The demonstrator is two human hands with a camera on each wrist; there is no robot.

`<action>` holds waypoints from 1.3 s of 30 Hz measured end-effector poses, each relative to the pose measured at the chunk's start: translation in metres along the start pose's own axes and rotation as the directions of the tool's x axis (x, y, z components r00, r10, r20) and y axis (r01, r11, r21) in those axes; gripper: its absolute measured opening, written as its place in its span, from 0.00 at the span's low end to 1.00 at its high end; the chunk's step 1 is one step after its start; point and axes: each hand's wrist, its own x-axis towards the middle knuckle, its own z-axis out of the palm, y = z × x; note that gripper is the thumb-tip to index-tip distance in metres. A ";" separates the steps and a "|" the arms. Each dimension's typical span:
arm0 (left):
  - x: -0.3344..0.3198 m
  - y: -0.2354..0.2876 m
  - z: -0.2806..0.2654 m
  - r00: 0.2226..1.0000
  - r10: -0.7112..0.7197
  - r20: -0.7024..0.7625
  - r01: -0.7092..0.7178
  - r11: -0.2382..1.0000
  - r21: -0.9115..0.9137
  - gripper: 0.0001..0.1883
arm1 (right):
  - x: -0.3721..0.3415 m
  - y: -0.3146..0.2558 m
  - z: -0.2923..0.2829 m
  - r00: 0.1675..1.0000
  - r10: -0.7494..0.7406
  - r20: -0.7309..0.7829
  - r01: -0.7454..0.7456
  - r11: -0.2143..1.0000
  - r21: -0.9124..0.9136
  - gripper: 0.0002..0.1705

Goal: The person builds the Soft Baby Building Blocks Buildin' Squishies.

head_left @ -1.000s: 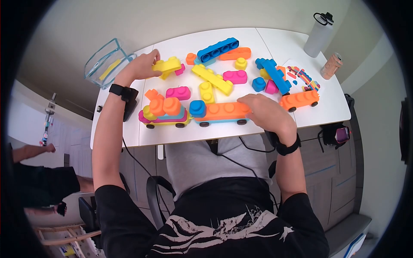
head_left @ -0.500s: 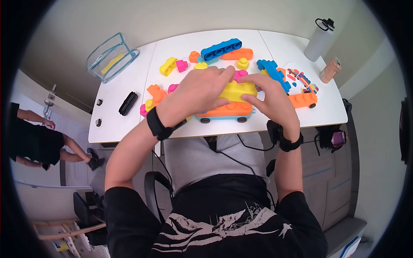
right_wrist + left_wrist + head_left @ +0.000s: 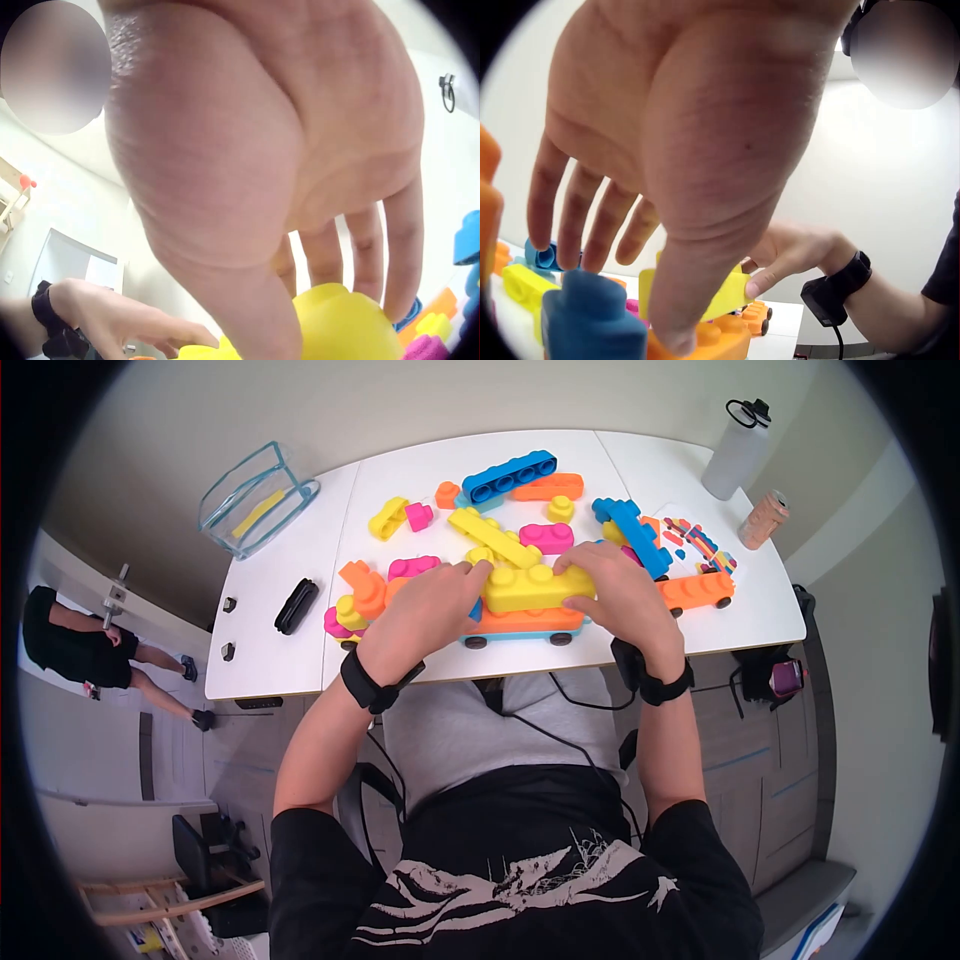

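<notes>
A yellow block (image 3: 535, 590) with rounded studs sits over the orange block (image 3: 525, 623) of a blue-based toy wagon (image 3: 520, 636). My right hand (image 3: 625, 595) grips its right end, thumb on the near side and fingers on the far side. At the other end is my left hand (image 3: 425, 610), its fingers (image 3: 574, 217) fairly straight and spread. Its thumb overlaps the yellow block's left end in the left wrist view. Beside that thumb stands a blue block (image 3: 592, 315), mostly covered by the hand in the head view.
Behind lie a long yellow block (image 3: 492, 538), a pink block (image 3: 546, 539) and a long blue block (image 3: 510, 477). An orange wagon (image 3: 697, 592) stands right, near a can (image 3: 765, 520) and bottle (image 3: 737, 450). A clear case (image 3: 257, 505) sits left; a person (image 3: 80, 640) stands beyond.
My left hand has brought the yellow block from the table's left side onto the wagon, then moved slightly left. My right hand has shifted from the orange block to the yellow one.
</notes>
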 end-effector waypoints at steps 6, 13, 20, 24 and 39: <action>-0.004 0.000 0.007 0.998 0.022 -0.052 -0.024 0.998 -0.053 0.32 | -0.001 0.006 0.014 0.999 -0.028 0.022 0.028 1.000 -0.004 0.27; -0.002 0.008 -0.004 0.999 0.035 -0.028 -0.037 0.997 -0.070 0.36 | 0.000 0.006 0.021 0.998 -0.008 0.062 0.008 1.000 0.006 0.31; 0.001 0.013 -0.001 0.999 -0.009 -0.053 0.005 0.996 -0.085 0.27 | 0.001 0.007 0.018 0.993 0.037 0.109 -0.041 0.998 0.037 0.31; 0.005 0.014 0.003 0.997 -0.028 -0.075 0.024 0.998 -0.057 0.25 | 0.003 0.015 0.017 0.990 0.033 0.138 -0.042 0.997 0.068 0.31; -0.010 -0.006 0.005 0.993 -0.110 -0.051 0.105 0.990 -0.098 0.25 | -0.002 0.028 0.007 0.985 -0.021 0.169 0.006 0.996 0.086 0.23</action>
